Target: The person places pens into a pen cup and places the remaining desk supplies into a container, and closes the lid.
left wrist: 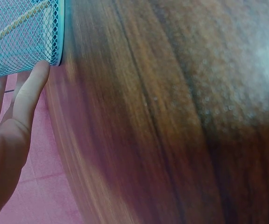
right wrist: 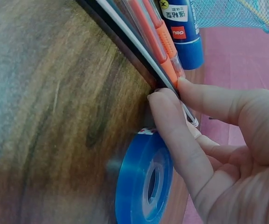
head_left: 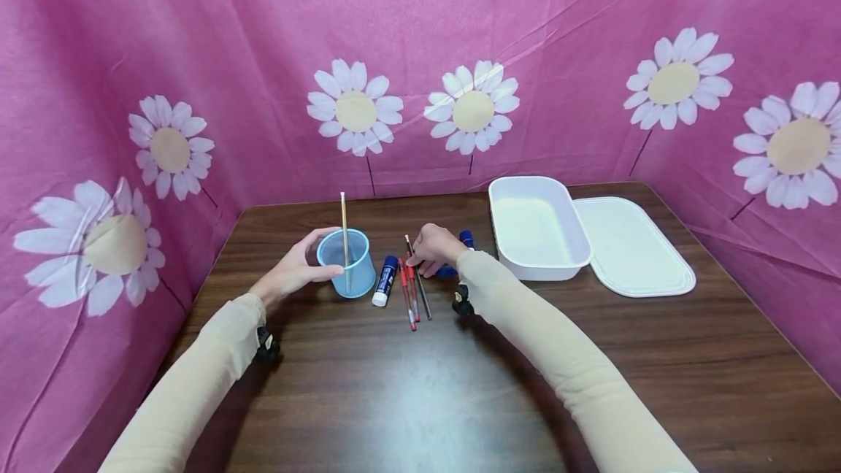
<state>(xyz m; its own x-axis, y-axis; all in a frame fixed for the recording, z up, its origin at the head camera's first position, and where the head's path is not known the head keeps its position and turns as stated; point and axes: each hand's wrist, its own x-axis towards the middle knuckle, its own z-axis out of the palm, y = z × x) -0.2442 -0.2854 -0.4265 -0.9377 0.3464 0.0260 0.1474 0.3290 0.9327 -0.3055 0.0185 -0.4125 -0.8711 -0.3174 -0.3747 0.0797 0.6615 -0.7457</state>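
Note:
A light-blue mesh pen cup (head_left: 355, 276) stands upright with a wooden pencil (head_left: 344, 225) leaning inside it. My left hand (head_left: 298, 265) holds the cup from its left side, the thumb at the front and the fingers behind. In the right wrist view, my right hand (right wrist: 209, 135) pinches a black pencil (right wrist: 139, 49) near its white-tipped end, between thumb and index finger. The pencil lies close along two red pens (head_left: 409, 298). Left of the pens is a blue-and-white glue stick (head_left: 385, 282). A roll of blue tape (right wrist: 133, 182) sits beneath the right hand, partly hidden in the head view.
A white rectangular container (head_left: 542, 268), open at the top, stands right of the right hand. Its flat white lid (head_left: 637, 247) lies beside it. Another blue-capped item (head_left: 466, 238) is partly behind the right wrist. A pink flowered cloth (head_left: 407, 20) hangs around the brown table (head_left: 342, 385).

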